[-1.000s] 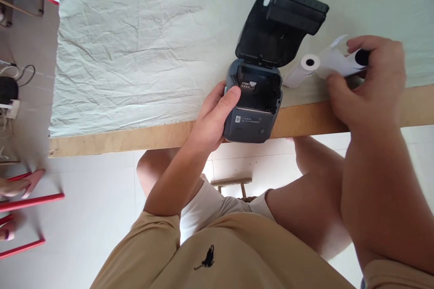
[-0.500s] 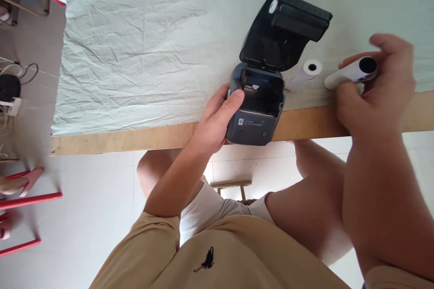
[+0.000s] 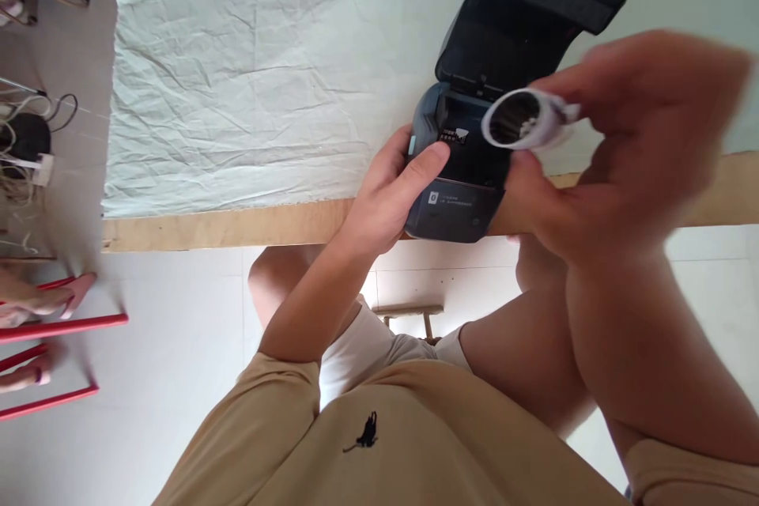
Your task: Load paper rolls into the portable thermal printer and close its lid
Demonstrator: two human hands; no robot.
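A dark portable label printer (image 3: 454,209) tilts over the table's front edge, its black lid (image 3: 510,24) swung up and away from me. My left hand (image 3: 388,194) grips the printer's left side, thumb over the rim of the paper bay. Inside the bay a small printed sticker (image 3: 455,136) shows. My right hand (image 3: 622,150), blurred, pinches a white paper roll (image 3: 550,122) close to the bay's right side. The roll's wide hollow core faces me, with something pale inside that I cannot make out. Whether the roll touches the printer, I cannot tell.
A wrinkled pale green cloth (image 3: 254,79) covers the table, with a bare wooden edge (image 3: 237,236) in front. To the left on the floor are cables (image 3: 24,146), red metal legs (image 3: 65,326) and another person's foot (image 3: 50,299).
My right hand has brought the paper roll left, from the table to the printer's bay, and turned its core toward me. A second white roll is now hidden. The printer sits slightly farther right.
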